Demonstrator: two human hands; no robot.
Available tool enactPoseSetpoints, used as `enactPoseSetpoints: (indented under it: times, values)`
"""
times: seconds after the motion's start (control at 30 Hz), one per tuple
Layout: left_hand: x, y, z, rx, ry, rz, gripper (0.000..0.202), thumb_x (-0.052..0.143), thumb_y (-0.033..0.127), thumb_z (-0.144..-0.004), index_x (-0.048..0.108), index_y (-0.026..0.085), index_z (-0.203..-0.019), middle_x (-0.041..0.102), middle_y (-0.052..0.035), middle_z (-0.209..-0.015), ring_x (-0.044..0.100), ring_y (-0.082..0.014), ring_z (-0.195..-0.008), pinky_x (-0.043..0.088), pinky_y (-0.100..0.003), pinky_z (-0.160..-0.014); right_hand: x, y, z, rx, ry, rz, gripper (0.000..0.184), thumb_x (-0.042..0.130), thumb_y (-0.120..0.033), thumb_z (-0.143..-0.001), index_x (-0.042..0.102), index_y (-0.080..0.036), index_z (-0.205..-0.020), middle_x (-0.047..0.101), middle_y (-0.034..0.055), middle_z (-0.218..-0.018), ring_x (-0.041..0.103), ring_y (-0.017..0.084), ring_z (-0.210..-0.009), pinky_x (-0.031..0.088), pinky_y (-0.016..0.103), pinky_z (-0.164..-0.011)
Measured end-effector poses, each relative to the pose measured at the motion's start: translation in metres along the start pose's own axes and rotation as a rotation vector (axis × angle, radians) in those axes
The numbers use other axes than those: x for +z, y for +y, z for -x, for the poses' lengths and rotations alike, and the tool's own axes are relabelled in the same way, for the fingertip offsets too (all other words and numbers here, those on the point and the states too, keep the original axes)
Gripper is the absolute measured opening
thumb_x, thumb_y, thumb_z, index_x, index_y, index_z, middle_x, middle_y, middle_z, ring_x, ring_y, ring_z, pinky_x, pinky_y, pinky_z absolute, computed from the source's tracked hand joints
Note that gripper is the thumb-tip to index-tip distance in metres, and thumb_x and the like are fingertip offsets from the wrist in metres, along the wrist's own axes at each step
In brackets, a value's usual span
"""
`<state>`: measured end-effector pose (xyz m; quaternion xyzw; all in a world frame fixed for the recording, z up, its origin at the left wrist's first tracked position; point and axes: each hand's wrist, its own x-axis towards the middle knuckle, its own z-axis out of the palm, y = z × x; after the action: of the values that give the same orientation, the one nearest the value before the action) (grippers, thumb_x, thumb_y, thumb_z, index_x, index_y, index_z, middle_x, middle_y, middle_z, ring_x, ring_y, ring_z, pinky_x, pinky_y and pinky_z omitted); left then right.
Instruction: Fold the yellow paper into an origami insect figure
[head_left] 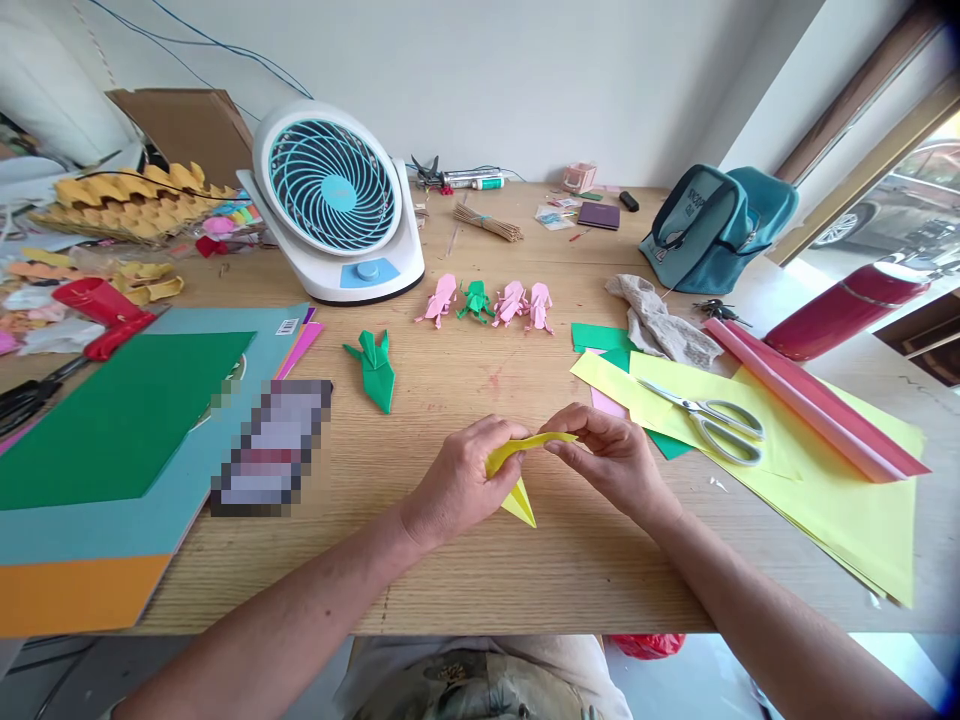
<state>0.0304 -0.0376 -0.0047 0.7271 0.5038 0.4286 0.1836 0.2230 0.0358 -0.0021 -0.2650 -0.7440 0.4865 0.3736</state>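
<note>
Between my hands is a folded piece of yellow paper (519,500), with one point angled down toward me and a narrow strip reaching right. My left hand (466,475) is closed around its body, thumb on top. The fingertips of my right hand (611,455) pinch the strip's right end. Part of the paper is hidden behind my left fingers. Beyond my hands to the left lies a green folded paper figure (376,372). Farther back, pink paper figures (512,303) and a green paper frog (475,300) sit in a row.
Scissors (709,415) rest on yellow sheets (847,520) at right, beside a rolled pink sheet (817,405) and a red bottle (847,305). Coloured sheets (112,410) and a blurred phone (271,447) lie left. A fan (337,200) and a teal bag (712,230) stand behind.
</note>
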Motion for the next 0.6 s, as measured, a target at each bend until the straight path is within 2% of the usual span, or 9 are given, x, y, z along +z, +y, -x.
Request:
enactPoseSetpoints:
  times: [0.17, 0.3, 0.47, 0.6]
  values:
    - [0.000, 0.000, 0.000, -0.019, 0.010, 0.006, 0.026, 0.054, 0.003, -0.084, 0.063, 0.020, -0.102, 0.069, -0.0029, -0.095, 0.066, -0.0163, -0.090, 0.051, -0.027, -0.081, -0.002, 0.002, 0.001, -0.039, 0.019, 0.031, 0.013, 0.071, -0.034, -0.087, 0.069, -0.022, -0.093, 0.069, 0.0041, -0.086, 0.064, 0.018, -0.081, 0.054, 0.032, -0.073]
    - [0.000, 0.000, -0.001, -0.038, 0.016, 0.010, 0.024, 0.054, 0.003, -0.083, 0.063, 0.019, -0.100, 0.069, -0.0029, -0.094, 0.066, -0.0156, -0.088, 0.050, -0.026, -0.080, -0.003, -0.002, 0.000, -0.164, 0.062, 0.102, 0.005, 0.069, -0.024, -0.088, 0.066, -0.023, -0.091, 0.068, 0.0032, -0.085, 0.063, 0.018, -0.080, 0.053, 0.033, -0.072]
    - [0.000, 0.000, -0.001, -0.035, 0.007, 0.015, 0.023, 0.055, 0.003, -0.084, 0.063, 0.019, -0.099, 0.069, -0.0024, -0.093, 0.065, -0.0150, -0.089, 0.050, -0.025, -0.081, -0.012, -0.007, -0.003, -0.427, -0.033, 0.338, 0.014, 0.066, -0.013, -0.088, 0.063, -0.024, -0.095, 0.068, 0.0049, -0.091, 0.065, 0.018, -0.081, 0.055, 0.035, -0.072]
    - [-0.001, 0.000, -0.001, -0.036, -0.008, 0.012, 0.024, 0.055, 0.003, -0.084, 0.064, 0.019, -0.099, 0.069, -0.0025, -0.093, 0.065, -0.0156, -0.089, 0.050, -0.026, -0.081, -0.021, -0.005, -0.003, -0.461, -0.106, 0.446, 0.017, 0.064, -0.013, -0.089, 0.061, -0.025, -0.101, 0.068, 0.0067, -0.095, 0.066, 0.018, -0.083, 0.057, 0.035, -0.070]
